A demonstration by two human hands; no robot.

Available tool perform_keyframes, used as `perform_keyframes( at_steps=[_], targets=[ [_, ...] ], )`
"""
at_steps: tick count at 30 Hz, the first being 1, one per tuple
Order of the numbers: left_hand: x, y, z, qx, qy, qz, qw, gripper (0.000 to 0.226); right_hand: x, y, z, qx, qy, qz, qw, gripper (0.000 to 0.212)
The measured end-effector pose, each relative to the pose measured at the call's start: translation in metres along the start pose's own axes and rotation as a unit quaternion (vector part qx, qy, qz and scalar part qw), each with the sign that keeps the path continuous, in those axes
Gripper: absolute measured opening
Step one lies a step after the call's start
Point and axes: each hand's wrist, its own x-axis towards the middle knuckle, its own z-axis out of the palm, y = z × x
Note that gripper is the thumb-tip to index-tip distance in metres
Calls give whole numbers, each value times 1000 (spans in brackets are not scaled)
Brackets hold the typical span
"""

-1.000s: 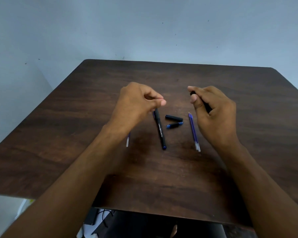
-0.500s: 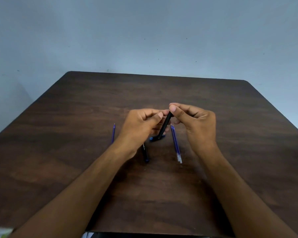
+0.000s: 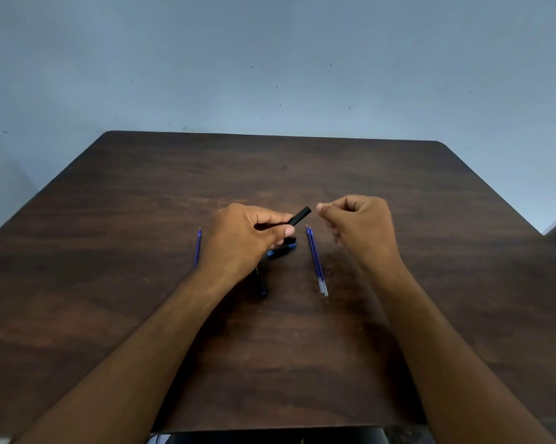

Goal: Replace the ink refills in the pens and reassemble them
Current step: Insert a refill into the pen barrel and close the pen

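The left hand (image 3: pixel 248 235) pinches a black pen barrel (image 3: pixel 299 216), its open end jutting past the grip toward the curled, apparently empty right hand (image 3: pixel 357 225), which should lift one refill (image 3: pixel 315 259) from the counter (image 3: pixel 430 283) just below and feed it in straight.

Dark brown wood-grain table (image 3: pixel 398 193), rounded far corners, fills frame from 9 to 3 o'clock. Pale blue-grey wall (image 3: pixel 270 59) at 12 o'clock, dotted with small dark specks. Dark gap under near table edge at 6 o'clock, bit of white cable (image 3: pixel 157 439) showing there. Dark strip at 3 o'clock edge, unclear.
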Motion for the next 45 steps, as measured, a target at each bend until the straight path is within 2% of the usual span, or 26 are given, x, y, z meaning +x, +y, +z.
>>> perform_keyframes(
  at_steps=[3,6,15,21,27,39,45],
  targets=[
    [2,-2,0,64,18,6,998,26,1,2,0,-137,-30,27,990,31],
    [4,-3,-2,76,29,-3,997,25,3,1,0,-210,-62,67,973,24],
    [7,-7,-5,81,36,-3,996,23,2,-13,2,-270,-143,136,942,32],
    [7,-7,-5,91,36,-4,995,24,3,-11,8,-289,-156,156,932,31],
    [8,-8,-4,107,25,-21,994,24,4,-11,15,-343,-152,160,913,41],
    [8,-9,-4,130,14,-8,991,21,0,-8,20,-325,-131,164,922,37],
    [8,-10,-4,134,22,-13,991,21,-2,-8,11,-257,-88,145,951,39]
  ],
)
